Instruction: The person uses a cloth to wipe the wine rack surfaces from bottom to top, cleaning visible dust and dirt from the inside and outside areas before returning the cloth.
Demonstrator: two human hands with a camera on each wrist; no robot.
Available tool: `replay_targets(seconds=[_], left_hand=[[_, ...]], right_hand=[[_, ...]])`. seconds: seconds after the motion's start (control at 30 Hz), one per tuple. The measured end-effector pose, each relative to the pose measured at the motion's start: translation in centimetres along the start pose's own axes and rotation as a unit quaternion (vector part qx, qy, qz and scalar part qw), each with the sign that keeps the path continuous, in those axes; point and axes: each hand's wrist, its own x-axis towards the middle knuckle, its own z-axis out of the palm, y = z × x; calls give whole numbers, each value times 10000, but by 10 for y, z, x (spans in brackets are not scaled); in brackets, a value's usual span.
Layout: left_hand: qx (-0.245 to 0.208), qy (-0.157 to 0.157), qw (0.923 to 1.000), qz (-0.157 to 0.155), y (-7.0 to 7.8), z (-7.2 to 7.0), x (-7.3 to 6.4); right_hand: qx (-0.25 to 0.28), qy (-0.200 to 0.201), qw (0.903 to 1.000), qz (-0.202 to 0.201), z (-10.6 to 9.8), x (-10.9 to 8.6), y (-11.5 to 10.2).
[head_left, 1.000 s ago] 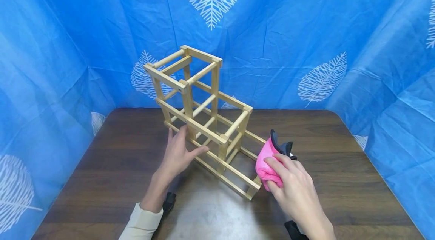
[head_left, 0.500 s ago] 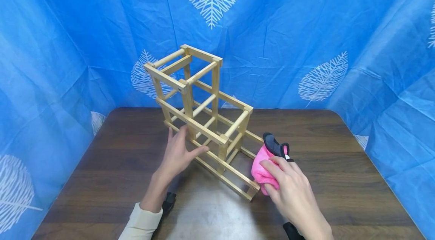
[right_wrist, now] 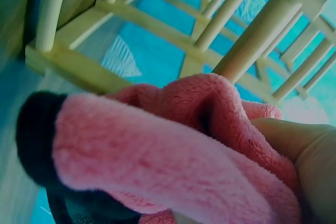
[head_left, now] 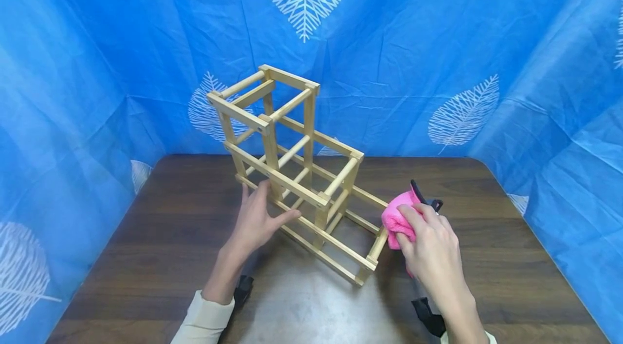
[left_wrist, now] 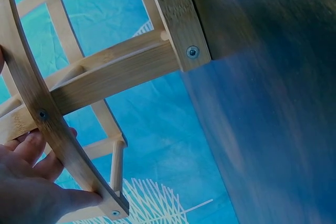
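Note:
A stepped rack of pale wooden slats and dowels (head_left: 292, 184) stands upright on the table in the head view, its low end toward me on the right. My left hand (head_left: 255, 219) holds its lower side rail, with thumb and fingers on opposite sides of a slat (left_wrist: 79, 161) in the left wrist view. Bunched in my right hand (head_left: 433, 252) is a fluffy pink cloth (head_left: 401, 219) with a dark, black-edged side. The cloth lies over the far part of the low end's top dowel (head_left: 377, 246). In the right wrist view, that dowel (right_wrist: 260, 40) runs into the folded cloth (right_wrist: 157, 150).
The dark wood-grain table (head_left: 160, 236) has rounded back corners. Blue curtains (head_left: 379, 63) with white leaf prints hang behind it and along both sides.
My right hand first moved the cloth slightly left and toward me, then away from me and right along the end dowel. My left hand and the rack have stayed in place.

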Motion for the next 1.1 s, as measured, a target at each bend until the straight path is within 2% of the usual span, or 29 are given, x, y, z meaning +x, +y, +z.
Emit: replay_targets(seconds=[0.2,0.37,0.57,0.7,0.83,0.93,1.1], left_hand=[[-51,-2,10000,-11,0,1,-1],[-22,9,10000,-22,0,2,-1],[-58,43,10000,-17,1,2,-1],[-85,30,10000,-24,1,2,-1],[-119,31,9999,-26,1,3,-1],[-107,38,9999,-41,2,3,-2],[-52,49,10000,-57,2,2,-2]], right_hand=[[102,-75,9995,276,2,12,10],[172,-125,9981,575,-1,15,14],[234,190,9967,748,-7,16,19],[392,639,9952,629,-10,18,21],[599,1162,9909,318,-12,26,17],[839,1604,9834,91,-14,38,6],[1102,1936,9743,-333,-18,66,-23]])
